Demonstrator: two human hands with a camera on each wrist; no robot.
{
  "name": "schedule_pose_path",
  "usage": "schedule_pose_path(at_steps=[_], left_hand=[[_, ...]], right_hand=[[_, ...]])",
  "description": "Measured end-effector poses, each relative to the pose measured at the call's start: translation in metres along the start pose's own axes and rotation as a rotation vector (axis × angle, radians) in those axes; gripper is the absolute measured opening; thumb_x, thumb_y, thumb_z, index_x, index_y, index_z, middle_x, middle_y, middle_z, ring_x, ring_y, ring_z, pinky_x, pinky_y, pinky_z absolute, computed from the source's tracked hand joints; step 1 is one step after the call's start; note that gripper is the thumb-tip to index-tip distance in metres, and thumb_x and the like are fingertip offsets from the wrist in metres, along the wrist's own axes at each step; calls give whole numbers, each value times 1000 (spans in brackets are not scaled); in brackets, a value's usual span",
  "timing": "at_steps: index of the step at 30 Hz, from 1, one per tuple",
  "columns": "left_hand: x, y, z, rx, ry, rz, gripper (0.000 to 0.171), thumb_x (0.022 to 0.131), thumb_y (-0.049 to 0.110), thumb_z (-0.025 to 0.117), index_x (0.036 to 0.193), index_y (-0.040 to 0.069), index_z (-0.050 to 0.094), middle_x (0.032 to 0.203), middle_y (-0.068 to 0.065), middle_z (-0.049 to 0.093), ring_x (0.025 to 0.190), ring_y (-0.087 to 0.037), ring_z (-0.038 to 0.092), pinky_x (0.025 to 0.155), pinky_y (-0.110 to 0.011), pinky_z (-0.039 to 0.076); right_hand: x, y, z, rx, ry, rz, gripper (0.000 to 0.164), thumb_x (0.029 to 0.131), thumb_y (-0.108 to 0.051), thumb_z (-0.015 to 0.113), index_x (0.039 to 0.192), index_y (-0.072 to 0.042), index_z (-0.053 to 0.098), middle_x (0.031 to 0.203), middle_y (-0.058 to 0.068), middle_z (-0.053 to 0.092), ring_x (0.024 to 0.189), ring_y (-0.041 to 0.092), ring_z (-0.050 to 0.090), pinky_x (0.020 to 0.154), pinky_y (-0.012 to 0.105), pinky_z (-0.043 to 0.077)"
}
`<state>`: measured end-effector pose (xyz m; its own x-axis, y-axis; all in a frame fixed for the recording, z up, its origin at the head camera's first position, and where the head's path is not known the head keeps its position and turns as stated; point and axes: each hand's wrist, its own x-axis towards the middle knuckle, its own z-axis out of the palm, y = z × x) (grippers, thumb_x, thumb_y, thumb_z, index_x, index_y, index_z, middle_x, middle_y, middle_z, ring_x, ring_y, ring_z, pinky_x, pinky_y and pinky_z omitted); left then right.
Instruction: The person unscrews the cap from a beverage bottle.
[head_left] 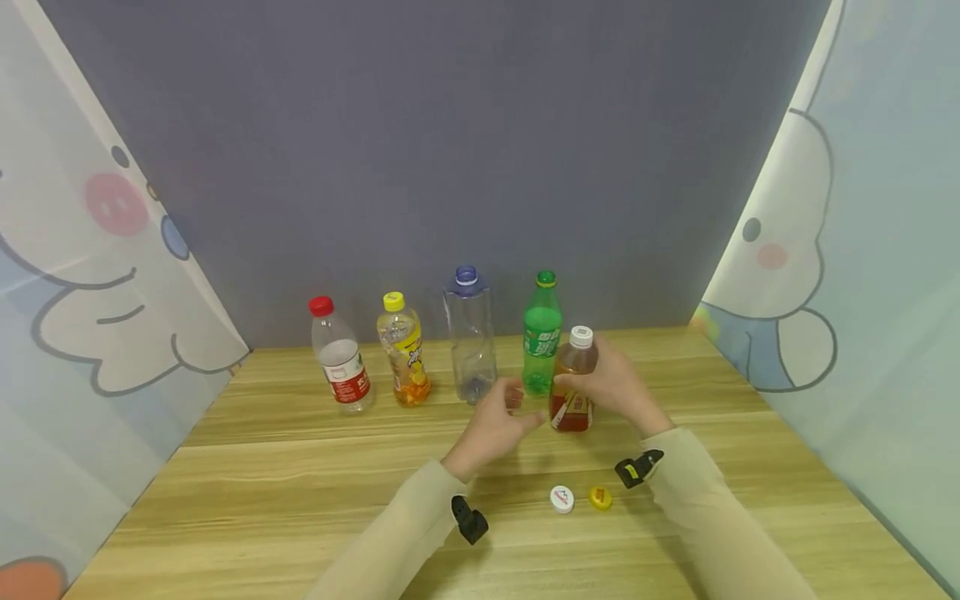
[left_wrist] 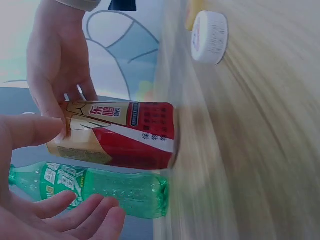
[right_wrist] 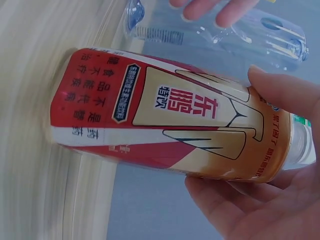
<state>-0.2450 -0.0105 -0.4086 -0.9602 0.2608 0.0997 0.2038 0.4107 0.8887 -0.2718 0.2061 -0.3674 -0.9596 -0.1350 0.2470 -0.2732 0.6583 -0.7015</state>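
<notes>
My right hand [head_left: 611, 383] grips a drink bottle [head_left: 572, 417] with a red and gold label and a white cap. In the right wrist view, thumb and fingers wrap the upper part of this bottle [right_wrist: 165, 115], which stands upright on the table. My left hand [head_left: 491, 429] is just left of it, fingers apart and holding nothing. Behind the bottle stands a green soda bottle [head_left: 542, 333] without a cap, partly hidden by it. A tall clear bottle [head_left: 471, 342] with a bluish neck, also uncapped, stands beyond my left hand.
Farther left are a bottle with a yellow cap [head_left: 405, 358] and one with a red cap [head_left: 341, 367]. A loose white cap [head_left: 562, 499] and a yellow cap [head_left: 600, 497] lie on the wooden table [head_left: 300, 500] between my forearms. A dark panel [head_left: 450, 150] rises at the back.
</notes>
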Motion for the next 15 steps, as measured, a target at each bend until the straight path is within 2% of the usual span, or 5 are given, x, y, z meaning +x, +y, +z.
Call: schedule_pose_path(at_steps=[5,11,15], left_hand=[[-2,1,-4,-28,22,13,63,90,29,77,140,3,49,131,-18,59,122,-41,56,100,-52,48],[-4,2,-9,-53,42,22,65,90,31,78,142,5,48,133,-14,57,124,-32,54,104,-48,45],[-6,3,-14,-70,49,44,69,89,33,80,143,6,47,137,-15,56,127,-32,52,107,-49,43]], right_hand=[[-2,-7,5,13,7,-19,67,85,-32,83,136,-1,53,124,22,66,113,41,63,95,59,49],[-4,-15,11,29,1,-38,69,86,-35,82,138,-2,52,126,20,66,114,39,63,95,58,50],[-6,-22,13,42,3,-44,71,85,-39,82,140,-5,51,126,18,66,113,37,64,93,56,51]])
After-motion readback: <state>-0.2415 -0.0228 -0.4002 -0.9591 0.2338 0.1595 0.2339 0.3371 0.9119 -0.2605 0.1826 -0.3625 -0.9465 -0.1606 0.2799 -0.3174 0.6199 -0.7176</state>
